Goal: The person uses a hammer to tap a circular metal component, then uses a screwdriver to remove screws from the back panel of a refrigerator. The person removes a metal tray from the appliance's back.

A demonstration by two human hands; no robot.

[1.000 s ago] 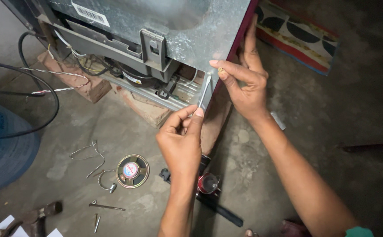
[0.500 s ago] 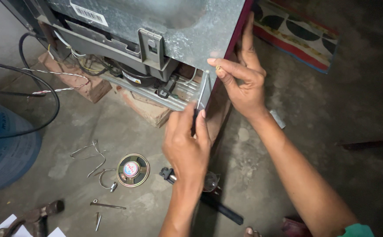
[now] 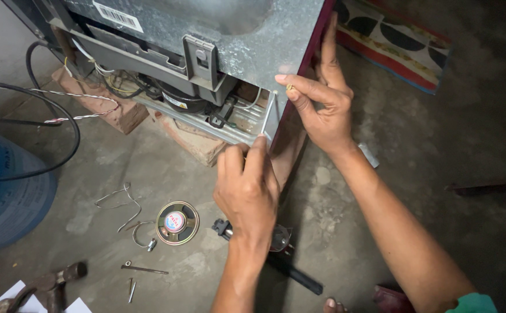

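My left hand (image 3: 247, 188) pinches the lower end of a thin metal rod (image 3: 269, 116) that stands against the bottom corner of a grey metal appliance back (image 3: 247, 40). My right hand (image 3: 322, 104) rests on the appliance's dark red side edge, with a small brass screw (image 3: 289, 88) held between thumb and forefinger at the rod's top end. Under the panel, a black compressor (image 3: 174, 95) and its wiring show in the open bottom bay.
A round speaker (image 3: 177, 222), bent wires (image 3: 119, 203), loose screws (image 3: 140, 269) and a hammer (image 3: 50, 287) lie on the concrete floor. A blue barrel (image 3: 4, 191) stands at left with black cables over it. Bricks (image 3: 105, 110) prop the appliance. A dark tool (image 3: 276, 255) lies below my left wrist.
My left hand has moved up and closer to the appliance corner, sliding along the rod. My right hand has stayed at the edge with the screw.
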